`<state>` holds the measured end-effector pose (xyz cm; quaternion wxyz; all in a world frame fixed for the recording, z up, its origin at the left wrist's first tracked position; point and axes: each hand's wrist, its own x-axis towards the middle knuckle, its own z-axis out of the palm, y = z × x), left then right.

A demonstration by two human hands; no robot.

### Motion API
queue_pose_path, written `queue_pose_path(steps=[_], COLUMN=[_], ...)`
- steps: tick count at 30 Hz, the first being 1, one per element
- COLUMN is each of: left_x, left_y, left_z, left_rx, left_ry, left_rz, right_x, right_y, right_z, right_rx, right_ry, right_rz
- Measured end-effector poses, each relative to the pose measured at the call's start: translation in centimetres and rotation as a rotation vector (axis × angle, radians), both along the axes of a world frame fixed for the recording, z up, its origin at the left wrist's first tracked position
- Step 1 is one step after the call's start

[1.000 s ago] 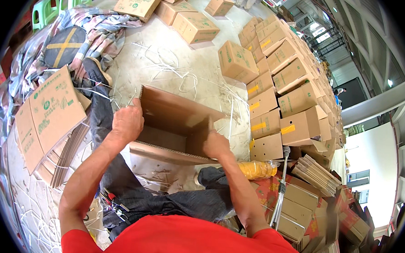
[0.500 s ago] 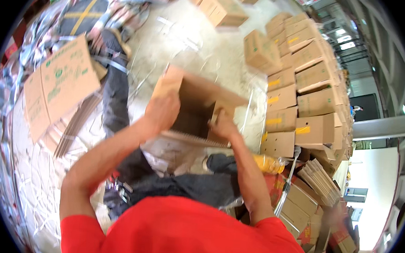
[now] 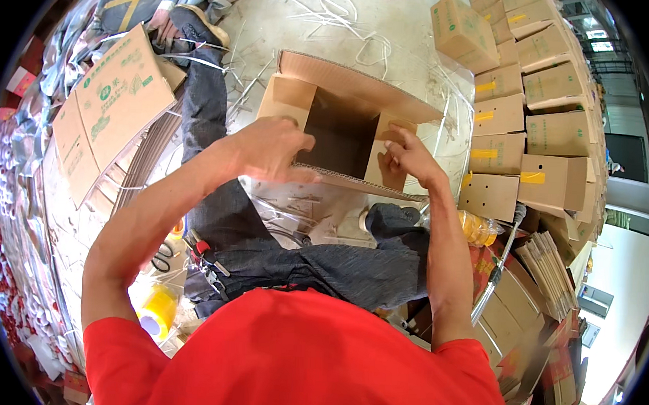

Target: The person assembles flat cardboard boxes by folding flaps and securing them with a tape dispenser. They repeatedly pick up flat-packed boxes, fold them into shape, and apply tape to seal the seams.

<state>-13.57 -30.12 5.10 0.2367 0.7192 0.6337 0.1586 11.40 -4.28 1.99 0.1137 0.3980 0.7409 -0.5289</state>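
An open cardboard carton (image 3: pixel 360 85) stands on the floor between my legs, its flaps folded outward and its dark inside bare of contents. My left hand (image 3: pixel 274 150) is over the corner of the left flap and the near flap, thumb and fingers apart. On the other side, my right hand (image 3: pixel 413 156) rests at the right flap, its fingers slightly bent and spread, gripping nothing. Both forearms reach in from below.
Flat cartons (image 3: pixel 117 104) lie stacked at the left, beyond my leg. Closed cartons (image 3: pixel 496 149) form a wall on the right. Yellow tape rolls (image 3: pixel 159 310) and black-handled scissors (image 3: pixel 162 256) lie by my left hip. White straps (image 3: pixel 327 12) litter the floor.
My left hand has gone from a closed grip on the left flap to spread fingers. My right hand's fingers have loosened at the right flap. The view has shifted, bringing the scissors into sight.
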Motion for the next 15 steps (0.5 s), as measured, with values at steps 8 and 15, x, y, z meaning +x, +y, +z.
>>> queue_pose_path(steps=[8, 15], left_x=[-3.9, -3.8], left_y=[4.8, 5.4], left_z=[-3.2, -6.8], left_rx=[0.311, 0.404], left_ry=[0.152, 0.072], left_rz=[0.012, 0.101], right_x=[3.4, 6.5], right_y=[2.1, -3.9], right_z=[-2.4, -7.9], right_rx=[-0.152, 0.286], right_ry=[0.539, 0.313], right_rz=[-0.509, -0.451])
